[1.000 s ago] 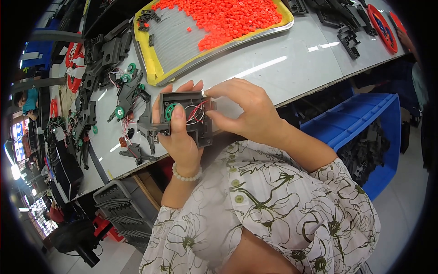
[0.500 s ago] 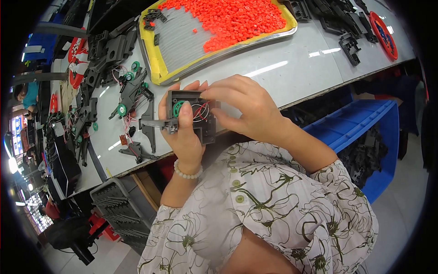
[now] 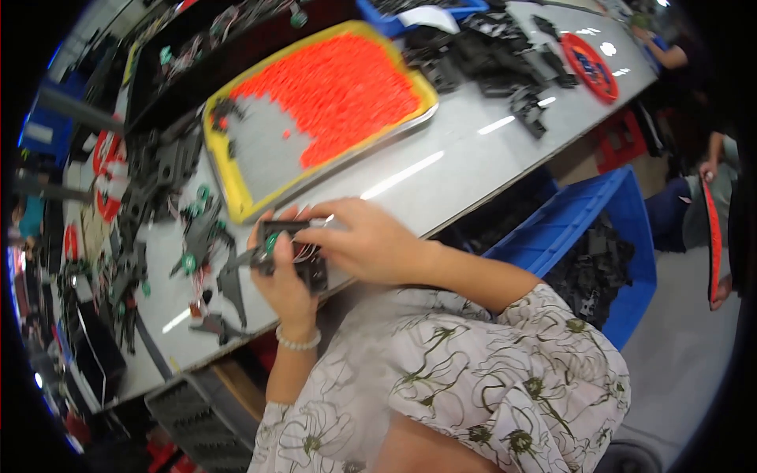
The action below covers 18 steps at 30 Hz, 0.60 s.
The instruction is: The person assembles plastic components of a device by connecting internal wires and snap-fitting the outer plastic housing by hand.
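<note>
Left hand (image 3: pixel 287 288), housing (image 3: pixel 316 274) (dark) — gripped; right hand (image 3: pixel 361 243) over it

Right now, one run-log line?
left hand: holds dark housing | right hand: over housing | yellow-rimmed tray: orange-red pieces | blue bin: dark parts

Dark grey housing (image 3: pixel 317 277), green disc (image 3: pixel 272 240), orange-red pieces (image 3: pixel 335 94), yellow-edged tray (image 3: pixel 239 208), blue crate (image 3: pixel 524 236), white shirt (image 3: pixel 489 370) with olive flowers

Honestly, we're not making out any text, labels, brands, numbers or signs here. We're squinting at the dark housing (image 3: pixel 316 276), the yellow-edged tray (image 3: pixel 219 173) and the big blue bin (image 3: pixel 548 213), and we're getting zero legible print off any of them, folks.
</note>
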{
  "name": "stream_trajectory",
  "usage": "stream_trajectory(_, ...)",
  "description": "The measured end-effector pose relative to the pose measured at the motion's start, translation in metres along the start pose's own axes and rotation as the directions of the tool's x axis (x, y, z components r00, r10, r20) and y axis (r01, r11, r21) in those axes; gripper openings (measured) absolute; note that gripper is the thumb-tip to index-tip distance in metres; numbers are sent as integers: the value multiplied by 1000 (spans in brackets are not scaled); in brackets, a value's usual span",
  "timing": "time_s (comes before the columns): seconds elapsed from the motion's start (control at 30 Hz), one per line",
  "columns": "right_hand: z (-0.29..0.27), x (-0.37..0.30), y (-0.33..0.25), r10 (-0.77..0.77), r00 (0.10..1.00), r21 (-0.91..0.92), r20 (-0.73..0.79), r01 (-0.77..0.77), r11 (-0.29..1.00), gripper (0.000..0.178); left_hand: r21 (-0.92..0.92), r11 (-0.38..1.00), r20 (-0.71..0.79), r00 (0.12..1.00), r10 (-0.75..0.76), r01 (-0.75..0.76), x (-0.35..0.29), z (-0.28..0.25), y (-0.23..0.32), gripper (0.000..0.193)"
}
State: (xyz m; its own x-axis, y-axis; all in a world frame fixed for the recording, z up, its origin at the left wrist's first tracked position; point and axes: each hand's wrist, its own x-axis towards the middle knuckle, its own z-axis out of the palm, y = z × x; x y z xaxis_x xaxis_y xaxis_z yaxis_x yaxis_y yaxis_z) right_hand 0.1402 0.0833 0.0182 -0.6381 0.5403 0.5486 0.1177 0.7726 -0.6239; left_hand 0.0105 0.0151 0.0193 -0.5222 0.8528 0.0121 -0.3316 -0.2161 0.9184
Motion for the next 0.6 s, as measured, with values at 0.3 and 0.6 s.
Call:
stream_trajectory(0.3, -148, 5, 103, 187, 909, -522, -374, -372, 768, 35, -154, 985, 3, 997, -75, 75, 10, 0, 4, 41)
stream_trajectory(0.6, -209, 28, 179, 397, 837, -706, -377, -537, 462, 26, -174, 979, 18, 995, -102, 104, 9, 5, 8, 43)
